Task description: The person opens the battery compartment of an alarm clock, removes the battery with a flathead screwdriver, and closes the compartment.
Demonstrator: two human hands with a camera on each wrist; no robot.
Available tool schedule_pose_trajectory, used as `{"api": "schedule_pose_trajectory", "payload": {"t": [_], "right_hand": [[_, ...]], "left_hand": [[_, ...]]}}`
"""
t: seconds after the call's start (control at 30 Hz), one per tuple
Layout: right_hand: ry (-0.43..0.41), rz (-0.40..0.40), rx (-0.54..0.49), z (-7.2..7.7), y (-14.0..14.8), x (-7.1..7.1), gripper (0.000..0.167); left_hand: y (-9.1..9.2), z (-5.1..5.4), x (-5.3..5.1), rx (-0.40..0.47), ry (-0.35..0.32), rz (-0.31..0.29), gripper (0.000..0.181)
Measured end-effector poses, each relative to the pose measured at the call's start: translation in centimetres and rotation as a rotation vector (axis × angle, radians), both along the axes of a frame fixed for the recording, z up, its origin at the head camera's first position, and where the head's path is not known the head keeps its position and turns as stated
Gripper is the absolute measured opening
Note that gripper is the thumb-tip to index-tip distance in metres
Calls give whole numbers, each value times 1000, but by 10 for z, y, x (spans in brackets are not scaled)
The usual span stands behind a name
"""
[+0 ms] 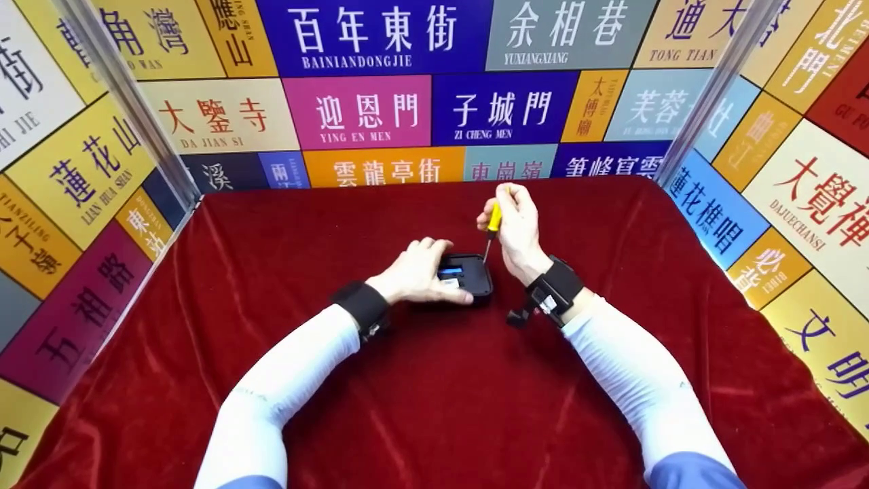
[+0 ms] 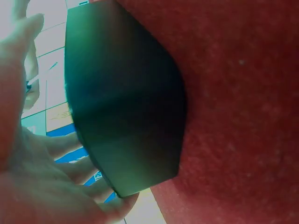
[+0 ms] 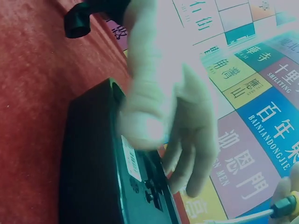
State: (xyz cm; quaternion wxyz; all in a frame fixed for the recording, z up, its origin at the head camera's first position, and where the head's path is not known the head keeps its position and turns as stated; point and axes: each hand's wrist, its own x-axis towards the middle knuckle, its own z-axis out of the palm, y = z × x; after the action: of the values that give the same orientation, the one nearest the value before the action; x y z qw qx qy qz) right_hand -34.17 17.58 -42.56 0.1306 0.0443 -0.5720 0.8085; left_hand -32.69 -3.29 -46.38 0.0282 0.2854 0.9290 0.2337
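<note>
A black plastic device (image 1: 481, 280) with rounded corners sits on the red cloth, its inner side up, showing a blue strip and a white label. My left hand (image 1: 422, 275) grips it from the left, thumb along the near edge and fingers at the far edge. In the left wrist view the device's dark side (image 2: 126, 102) fills the middle. My right hand (image 1: 518, 224) pinches the yellow handle of a screwdriver (image 1: 495, 219), which points down at the device's far right corner. Whether the tip touches is too small to tell. The right wrist view catches the screwdriver (image 3: 282, 206) at its edge.
Red velvet cloth (image 1: 434, 394) covers the table, with a few wrinkles. Behind and beside it rise panels (image 1: 366, 112) of colourful place-name signs, joined by metal corner posts (image 1: 706, 95). A black camera strap (image 1: 557, 288) wraps the right wrist.
</note>
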Motion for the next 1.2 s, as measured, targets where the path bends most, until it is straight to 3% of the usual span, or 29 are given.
{"api": "schedule_pose_trajectory", "payload": {"t": [0.2, 0.77, 1.2], "right_hand": [[-23, 33, -39, 2, -4, -2, 15], [-76, 155, -37, -14, -21, -12, 57], [-35, 151, -67, -23, -36, -15, 49]], "left_hand": [[1, -5, 2, -46, 0, -13, 114], [2, -9, -1, -76, -27, -4, 110], [2, -10, 2, -69, -15, -1, 109]]}}
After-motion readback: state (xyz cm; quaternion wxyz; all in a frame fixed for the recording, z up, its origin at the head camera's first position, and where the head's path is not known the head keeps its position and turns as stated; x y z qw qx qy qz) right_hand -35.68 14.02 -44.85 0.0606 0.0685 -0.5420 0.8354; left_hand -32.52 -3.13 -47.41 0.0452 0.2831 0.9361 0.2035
